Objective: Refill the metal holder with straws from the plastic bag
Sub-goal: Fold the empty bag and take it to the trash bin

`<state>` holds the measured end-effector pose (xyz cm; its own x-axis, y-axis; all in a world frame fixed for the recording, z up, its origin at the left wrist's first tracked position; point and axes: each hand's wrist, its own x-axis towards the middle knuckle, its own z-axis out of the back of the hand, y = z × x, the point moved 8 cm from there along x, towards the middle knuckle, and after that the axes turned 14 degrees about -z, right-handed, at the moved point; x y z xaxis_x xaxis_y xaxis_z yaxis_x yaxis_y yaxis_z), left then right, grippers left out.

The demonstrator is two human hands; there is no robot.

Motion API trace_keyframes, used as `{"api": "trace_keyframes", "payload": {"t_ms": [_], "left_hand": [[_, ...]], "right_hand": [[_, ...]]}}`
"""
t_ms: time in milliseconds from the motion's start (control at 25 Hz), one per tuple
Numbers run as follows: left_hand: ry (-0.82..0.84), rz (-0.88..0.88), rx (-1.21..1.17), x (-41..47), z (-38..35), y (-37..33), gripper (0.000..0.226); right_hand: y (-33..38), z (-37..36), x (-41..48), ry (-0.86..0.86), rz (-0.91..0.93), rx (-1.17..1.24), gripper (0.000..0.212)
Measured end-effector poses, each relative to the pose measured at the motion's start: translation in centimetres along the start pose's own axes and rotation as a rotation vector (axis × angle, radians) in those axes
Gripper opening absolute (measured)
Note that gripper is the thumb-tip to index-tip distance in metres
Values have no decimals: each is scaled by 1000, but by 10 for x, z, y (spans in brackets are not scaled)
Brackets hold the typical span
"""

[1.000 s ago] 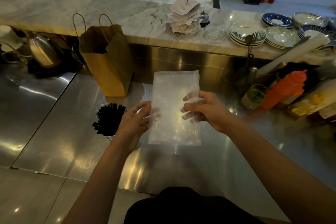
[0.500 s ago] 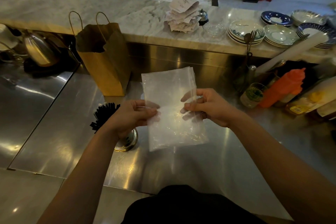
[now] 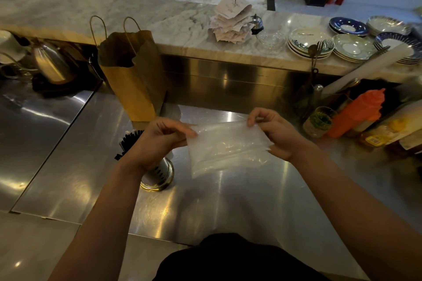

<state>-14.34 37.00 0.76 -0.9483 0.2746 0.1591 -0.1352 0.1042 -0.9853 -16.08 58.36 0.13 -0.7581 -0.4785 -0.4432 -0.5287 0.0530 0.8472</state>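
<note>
Under the left hand, the holder stands on the desk, straws inside. Both hands, left and right, pinch the bag, now turned sideways and folded over; it looks empty, so refilling seems finished.

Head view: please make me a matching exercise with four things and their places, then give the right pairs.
1. plastic bag
2. metal holder
3. paper bag
4. squeeze bottle

A. far right of the steel counter
B. under the left hand
C. against the back wall, standing
D. between both hands, with the right hand

Pairs: 1-D, 2-B, 3-C, 4-A
</note>
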Motion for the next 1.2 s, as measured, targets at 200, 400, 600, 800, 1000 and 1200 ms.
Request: {"api": "trace_keyframes", "payload": {"t_ms": [200,400,600,800,1000,1200], "left_hand": [[-50,28,-24,0,1,0,41],[-105,244,-117,-15,-16,20,50],[-155,185,-46,-19,-10,22,57],[-129,90,31,-13,4,14,55],[-85,51,12,-16,20,8,36],[-170,96,-18,-39,58,6,23]], "right_hand": [[5,-2,-2,-89,7,-207,40],[22,-3,-3,-229,103,-350,43],[10,-15,0,-189,23,-26,22],[-16,-32,3,-154,-146,-125,47],[-8,-45,10,-210,-65,-243,44],[-8,-78,33,-212,-59,-241,41]]}}
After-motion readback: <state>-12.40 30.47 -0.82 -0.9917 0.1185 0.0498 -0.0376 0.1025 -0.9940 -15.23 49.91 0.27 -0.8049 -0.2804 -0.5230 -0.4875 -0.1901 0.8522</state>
